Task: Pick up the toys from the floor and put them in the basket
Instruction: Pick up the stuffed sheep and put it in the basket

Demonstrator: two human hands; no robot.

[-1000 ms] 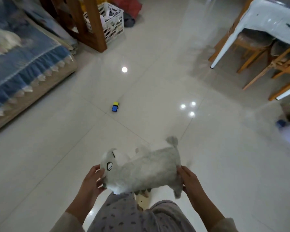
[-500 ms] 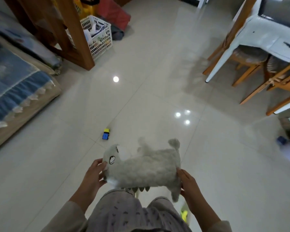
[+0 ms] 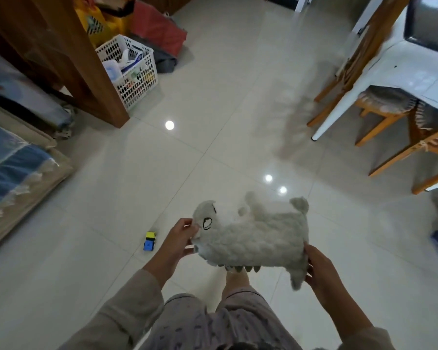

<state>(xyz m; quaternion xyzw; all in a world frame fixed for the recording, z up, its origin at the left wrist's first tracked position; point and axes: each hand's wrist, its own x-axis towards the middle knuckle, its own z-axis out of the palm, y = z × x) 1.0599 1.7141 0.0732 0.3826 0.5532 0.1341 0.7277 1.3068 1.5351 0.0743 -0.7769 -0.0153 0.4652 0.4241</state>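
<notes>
The person has walked forward: the basket point(image 3: 133, 69) now shows nearer, and the toy car point(image 3: 150, 241) has come close beside the left hand point(image 3: 181, 238).

Grey plush toy point(image 3: 253, 238) held aloft, toy car point(image 3: 150, 241) on floor, white basket point(image 3: 134, 69) beyond

left hand point(image 3: 178, 239) pinches plush toy point(image 3: 253, 238) at head | right hand point(image 3: 319, 271) grips tail end | toy car point(image 3: 150, 241) on floor point(image 3: 213, 147) | basket point(image 3: 134, 69) far left beside wooden post point(image 3: 86, 59)
</notes>
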